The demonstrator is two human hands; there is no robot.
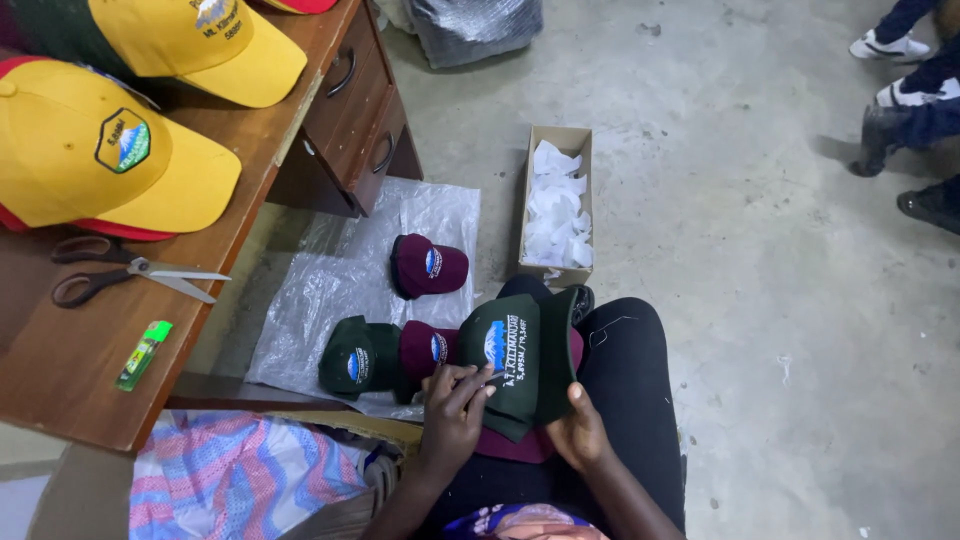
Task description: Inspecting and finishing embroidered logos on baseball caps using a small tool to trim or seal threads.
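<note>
A dark green cap (520,360) with an embroidered front patch rests on my lap, on top of a maroon cap (515,447). My right hand (580,432) grips the green cap's lower right side. My left hand (455,410) pinches at the cap's front panel near the embroidery, fingers closed on the fabric or on something small that I cannot make out.
Another green cap (355,358) and two maroon caps (428,266) (428,345) lie on a clear plastic sheet (330,290) on the floor. A cardboard box (575,140) of white scraps stands beyond. The wooden desk (60,370) at left holds yellow caps (90,150), scissors (120,272), a green lighter (143,354). Other people's feet (900,80) are at top right.
</note>
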